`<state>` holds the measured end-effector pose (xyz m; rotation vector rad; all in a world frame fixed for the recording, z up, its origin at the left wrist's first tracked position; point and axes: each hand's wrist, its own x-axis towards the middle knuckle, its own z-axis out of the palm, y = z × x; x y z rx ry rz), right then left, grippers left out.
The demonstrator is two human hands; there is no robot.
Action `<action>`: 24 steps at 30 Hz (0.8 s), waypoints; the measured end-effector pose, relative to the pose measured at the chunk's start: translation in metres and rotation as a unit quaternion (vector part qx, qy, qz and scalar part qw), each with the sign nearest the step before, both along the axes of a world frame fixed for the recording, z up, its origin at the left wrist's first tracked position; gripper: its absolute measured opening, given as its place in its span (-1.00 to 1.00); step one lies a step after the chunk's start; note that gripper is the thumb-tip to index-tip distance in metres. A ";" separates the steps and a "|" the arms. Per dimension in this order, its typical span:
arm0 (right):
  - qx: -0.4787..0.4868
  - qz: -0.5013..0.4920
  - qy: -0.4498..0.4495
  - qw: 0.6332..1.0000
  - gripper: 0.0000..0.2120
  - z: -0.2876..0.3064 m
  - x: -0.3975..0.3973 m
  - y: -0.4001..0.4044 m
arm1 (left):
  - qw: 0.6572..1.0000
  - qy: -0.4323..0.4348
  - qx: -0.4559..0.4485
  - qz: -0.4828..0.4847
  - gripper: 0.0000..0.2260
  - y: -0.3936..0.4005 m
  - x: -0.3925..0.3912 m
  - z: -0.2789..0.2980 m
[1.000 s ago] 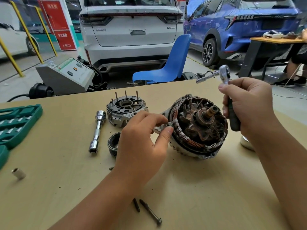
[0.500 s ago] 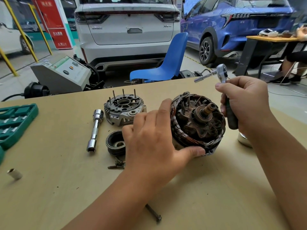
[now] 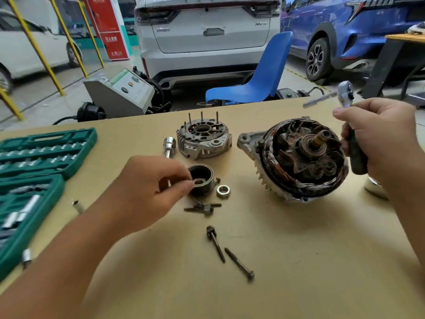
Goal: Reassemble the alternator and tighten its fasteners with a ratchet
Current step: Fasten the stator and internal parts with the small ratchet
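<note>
The open alternator body (image 3: 299, 162), with copper windings and a rusty rotor shaft, lies on the tan table (image 3: 299, 249) at centre right. Its grey rear cover (image 3: 203, 139), studs pointing up, sits behind centre. My left hand (image 3: 147, 192) pinches the left rim of the black pulley (image 3: 202, 178) with thumb and forefinger. A nut (image 3: 223, 191) lies right of the pulley. My right hand (image 3: 381, 139) grips the dark handle of the ratchet (image 3: 345, 92), held upright beside the alternator with a short extension pointing left. Two long bolts (image 3: 230, 254) lie near the front.
A green socket case (image 3: 34, 157) lies open at the left edge, with loose sockets (image 3: 78, 206) beside it. A chrome socket tool (image 3: 169, 143) sits left of the cover, small bolts (image 3: 203, 207) below the pulley. A blue chair (image 3: 264, 74) and parked cars stand behind the table.
My left hand has left the alternator body and moved left to the pulley. The view has shifted, and the right hand still holds the ratchet up.
</note>
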<state>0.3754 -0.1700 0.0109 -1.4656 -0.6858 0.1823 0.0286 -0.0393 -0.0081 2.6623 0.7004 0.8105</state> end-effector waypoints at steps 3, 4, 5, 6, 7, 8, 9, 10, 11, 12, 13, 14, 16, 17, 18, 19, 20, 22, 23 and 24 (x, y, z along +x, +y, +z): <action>-0.025 -0.002 0.002 1.000 -0.81 0.001 -0.002 0.000 | 0.994 0.052 -0.091 -0.007 -0.80 0.000 -0.019 -0.005; -0.029 -0.006 0.007 1.000 -0.81 0.002 -0.002 0.000 | 0.992 0.053 -0.110 -0.008 -0.81 0.000 -0.019 -0.007; -0.031 -0.012 0.011 0.999 -0.81 0.002 -0.002 0.000 | 0.992 0.049 -0.117 -0.006 -0.83 0.000 -0.017 -0.009; -0.033 -0.016 0.015 0.999 -0.81 0.002 -0.001 -0.001 | 0.993 0.046 -0.113 -0.002 -0.84 -0.002 -0.013 -0.010; -0.036 -0.017 0.020 0.999 -0.81 0.002 -0.001 -0.001 | 0.993 0.047 -0.105 0.001 -0.86 -0.004 -0.008 -0.012; -0.037 -0.015 0.026 0.999 -0.80 0.002 -0.001 -0.001 | 0.994 0.050 -0.098 0.001 -0.85 -0.007 -0.004 -0.014; -0.039 -0.012 0.029 0.999 -0.80 0.001 -0.001 -0.001 | 0.994 0.057 -0.090 0.002 -0.81 -0.011 0.000 -0.017; -0.040 -0.008 0.028 0.999 -0.79 0.001 -0.001 -0.001 | 0.994 0.070 -0.083 0.009 -0.77 -0.014 0.004 -0.019; -0.041 -0.006 0.024 0.999 -0.78 0.000 -0.001 -0.001 | 0.993 0.084 -0.076 0.021 -0.75 -0.017 0.007 -0.021; -0.043 -0.004 0.021 0.999 -0.78 0.000 -0.002 -0.002 | 0.993 0.094 -0.067 0.033 -0.74 -0.019 0.009 -0.022; -0.044 -0.001 0.022 0.999 -0.78 0.000 -0.002 -0.002 | 0.992 0.102 -0.059 0.042 -0.75 -0.020 0.011 -0.022; -0.045 0.005 0.026 0.999 -0.78 0.000 -0.003 -0.002 | 0.992 0.108 -0.050 0.046 -0.77 -0.021 0.013 -0.023; -0.048 0.018 0.039 0.998 -0.78 0.001 -0.004 -0.003 | 0.991 0.119 -0.037 0.052 -0.80 -0.022 0.014 -0.022; -0.051 0.023 0.045 0.997 -0.77 0.002 -0.004 -0.003 | 0.991 0.122 -0.034 0.054 -0.83 -0.022 0.014 -0.022; -0.053 0.028 0.049 0.997 -0.77 0.002 -0.004 -0.003 | 0.990 0.122 -0.033 0.054 -0.85 -0.022 0.013 -0.022; -0.056 0.035 0.050 0.997 -0.77 0.002 -0.005 -0.003 | 0.990 0.122 -0.034 0.054 -0.88 -0.022 0.013 -0.022; -0.060 0.040 0.047 0.996 -0.78 0.002 -0.006 -0.003 | 0.990 0.123 -0.038 0.051 -0.90 -0.021 0.012 -0.022; -0.072 0.043 0.035 0.996 -0.80 0.002 -0.008 -0.004 | 0.990 0.128 -0.051 0.038 -0.91 -0.019 0.011 -0.021; -0.077 0.042 0.030 0.996 -0.80 0.002 -0.008 -0.004 | 0.989 0.132 -0.056 0.030 -0.90 -0.018 0.010 -0.021; -0.079 0.043 0.028 0.996 -0.80 0.002 -0.008 -0.004 | 0.988 0.138 -0.058 0.027 -0.89 -0.016 0.009 -0.020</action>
